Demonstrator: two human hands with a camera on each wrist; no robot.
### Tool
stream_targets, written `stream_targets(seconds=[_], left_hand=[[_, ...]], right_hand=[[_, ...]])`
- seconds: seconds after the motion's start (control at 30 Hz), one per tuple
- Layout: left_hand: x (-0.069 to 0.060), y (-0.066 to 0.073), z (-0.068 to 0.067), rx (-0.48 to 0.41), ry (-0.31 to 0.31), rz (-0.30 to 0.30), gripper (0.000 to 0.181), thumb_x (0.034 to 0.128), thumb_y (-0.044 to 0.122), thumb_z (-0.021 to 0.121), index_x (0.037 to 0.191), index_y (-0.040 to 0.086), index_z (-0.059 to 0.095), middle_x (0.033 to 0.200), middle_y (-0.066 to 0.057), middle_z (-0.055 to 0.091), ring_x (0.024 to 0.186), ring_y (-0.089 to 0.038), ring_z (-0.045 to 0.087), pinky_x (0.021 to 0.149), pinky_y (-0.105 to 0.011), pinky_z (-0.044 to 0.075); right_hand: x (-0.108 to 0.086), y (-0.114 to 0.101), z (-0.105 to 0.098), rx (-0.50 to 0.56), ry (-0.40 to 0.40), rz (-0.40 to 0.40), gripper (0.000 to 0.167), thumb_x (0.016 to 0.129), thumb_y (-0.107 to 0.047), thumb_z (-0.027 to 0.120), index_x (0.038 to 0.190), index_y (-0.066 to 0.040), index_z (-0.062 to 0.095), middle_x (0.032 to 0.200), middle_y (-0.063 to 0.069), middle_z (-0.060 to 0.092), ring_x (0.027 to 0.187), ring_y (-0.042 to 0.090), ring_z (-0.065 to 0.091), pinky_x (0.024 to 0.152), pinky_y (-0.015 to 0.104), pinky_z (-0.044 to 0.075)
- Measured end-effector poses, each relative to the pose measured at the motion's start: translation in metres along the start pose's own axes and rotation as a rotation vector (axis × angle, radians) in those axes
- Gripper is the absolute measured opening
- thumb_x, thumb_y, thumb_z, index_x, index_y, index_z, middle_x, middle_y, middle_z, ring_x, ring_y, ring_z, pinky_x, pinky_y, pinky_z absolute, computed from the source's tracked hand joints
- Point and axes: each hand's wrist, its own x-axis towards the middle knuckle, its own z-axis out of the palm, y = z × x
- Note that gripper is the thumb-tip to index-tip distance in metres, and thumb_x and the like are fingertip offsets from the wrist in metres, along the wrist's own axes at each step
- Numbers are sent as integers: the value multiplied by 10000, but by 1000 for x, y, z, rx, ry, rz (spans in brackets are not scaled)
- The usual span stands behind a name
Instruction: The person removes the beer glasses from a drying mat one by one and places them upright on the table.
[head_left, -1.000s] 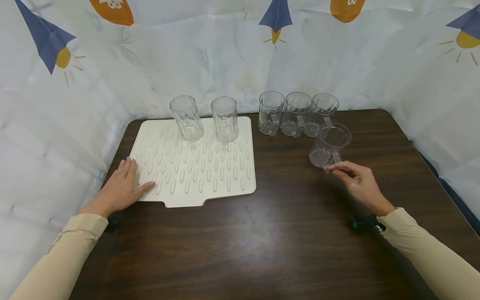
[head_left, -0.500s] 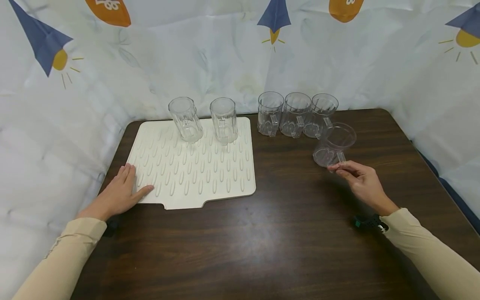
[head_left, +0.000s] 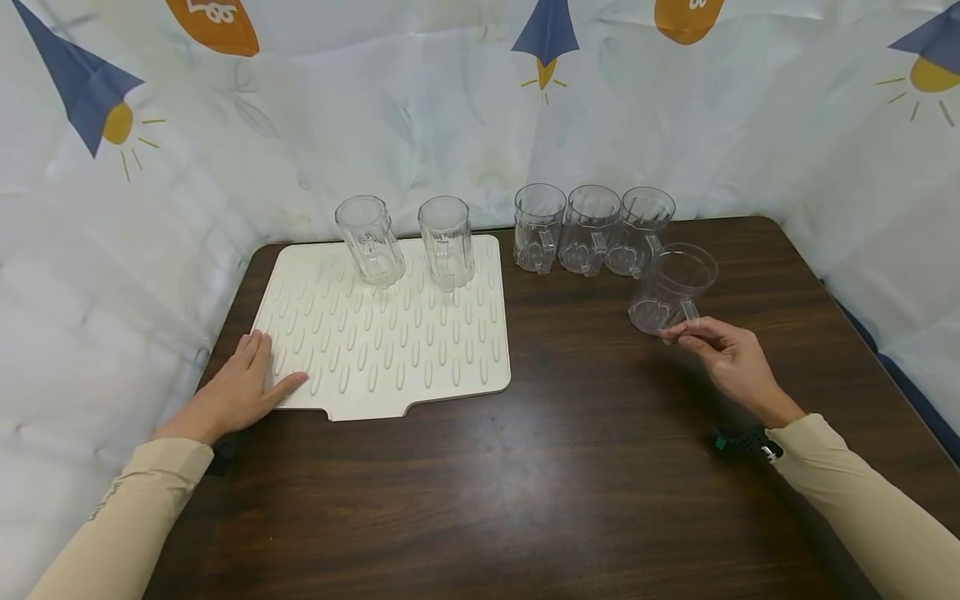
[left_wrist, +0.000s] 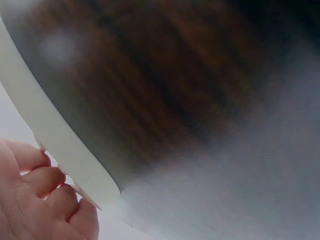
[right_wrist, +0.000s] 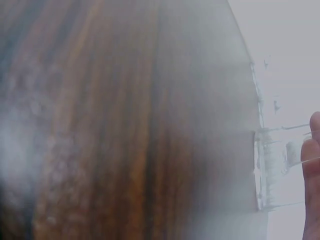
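My left hand [head_left: 234, 385] rests on the left edge of a cream ribbed drying mat [head_left: 390, 354], its fingers straight and thumb spread over the top. In the left wrist view, fingers [left_wrist: 47, 190] lie along the mat's pale edge [left_wrist: 60, 130]. My right hand [head_left: 735, 364] pinches the low part of the handle of a clear glass mug [head_left: 670, 292]. That mug stands a little tilted toward the right; whether its base touches the table cannot be told. The right wrist view catches only part of the mug [right_wrist: 272, 172] and some fingertips [right_wrist: 311, 155].
Two clear mugs [head_left: 373, 250] [head_left: 447, 250] stand at the back of the mat. Three more mugs [head_left: 538, 229] [head_left: 591, 233] [head_left: 639, 233] stand in a row along the back of the dark wooden table [head_left: 517, 483]. A white printed curtain [head_left: 450, 108] hangs behind.
The right hand has shifted the pinched mug slightly to the right, away from the row of mugs. The left hand stays on the mat's edge.
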Motion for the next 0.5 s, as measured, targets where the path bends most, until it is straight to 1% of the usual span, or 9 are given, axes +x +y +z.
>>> stream_targets(seconds=[0.17, 0.3, 0.4, 0.5], left_hand=[[-1, 1, -1, 2, -6, -6, 1071, 1060, 593, 441, 1536, -248, -21, 1610, -493, -39, 1535, -623, -40, 1254, -719, 96], [-1, 3, -2, 2, -14, -11, 1076, 1058, 598, 441, 1535, -249, -21, 1612, -490, -44, 1537, -621, -42, 1255, -717, 97], [-2, 3, -2, 2, -12, -5, 1073, 1060, 593, 443, 1535, -250, -20, 1613, -488, -45, 1536, -623, -40, 1258, -713, 94], [-1, 2, -1, 7, -6, 1, 1067, 1062, 587, 443, 1535, -250, -20, 1613, -489, -45, 1535, -625, -35, 1259, -711, 96]], right_hand=[[0, 0, -4, -17, -3, 22, 171, 976, 111, 599, 1082, 32, 707, 1099, 128, 786, 1047, -14, 728, 924, 107, 567], [-1, 0, -6, -41, 2, 41, 163, 992, 80, 596, 1096, 23, 707, 1094, 86, 792, 1046, -33, 722, 926, 87, 554], [-2, 1, -7, -34, -1, 37, 165, 1004, 70, 584, 1116, 37, 700, 1110, 75, 787, 1061, -27, 717, 933, 86, 550], [-3, 1, -7, -1, 4, 27, 179, 1003, 82, 577, 1148, 69, 682, 1146, 89, 774, 1082, -3, 714, 944, 93, 549]])
